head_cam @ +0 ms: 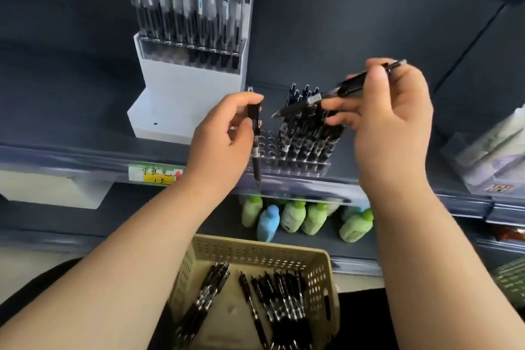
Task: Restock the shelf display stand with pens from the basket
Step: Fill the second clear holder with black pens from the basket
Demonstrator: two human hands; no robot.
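My left hand [224, 133] pinches one black pen [255, 145] upright, tip down, just left of the clear display stand [287, 165] on the shelf. Several black pens [306, 133] stand in the stand's right-hand holes; the holes on its left are bare. My right hand [392, 122] grips a few black pens [335, 94] that lie slanted above the stand, tips pointing left. Below, a beige perforated basket [318, 267] holds several loose black pens [281, 301].
A white stand [181, 94] with packaged pens sits on the shelf at the left. A yellow price tag [157, 175] is on the shelf edge. Green and blue bottles [295, 216] fill the lower shelf. Packaged goods [494, 150] lie at the right.
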